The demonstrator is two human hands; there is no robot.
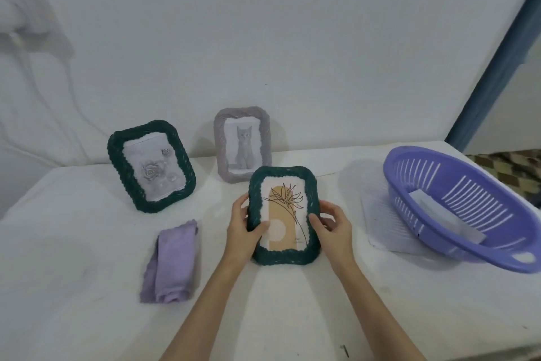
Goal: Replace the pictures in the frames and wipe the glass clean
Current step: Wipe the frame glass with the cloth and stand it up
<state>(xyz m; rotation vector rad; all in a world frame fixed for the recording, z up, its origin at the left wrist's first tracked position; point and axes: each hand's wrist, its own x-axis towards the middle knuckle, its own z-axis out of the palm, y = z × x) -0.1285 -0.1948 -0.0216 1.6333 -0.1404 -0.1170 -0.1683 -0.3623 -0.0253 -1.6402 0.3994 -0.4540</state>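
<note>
At the desk's (87, 243) near middle, both hands, left (244, 229) and right (333, 227), grip the green frame (282, 254) by its side edges; it looks light and stiff, its glass fragile.

A table (87, 243) against a wall. At near centre, a picture frame (282, 255) held between the left hand (243, 229) and right hand (333, 229). A folded cloth (172, 264) lies to its left. Behind stand two frames: the rose frame (117, 161) far left, the cat frame (265, 132) centre. A basket (468, 246) sits right, holding paper (448, 217), on sheets (380, 220).
</note>
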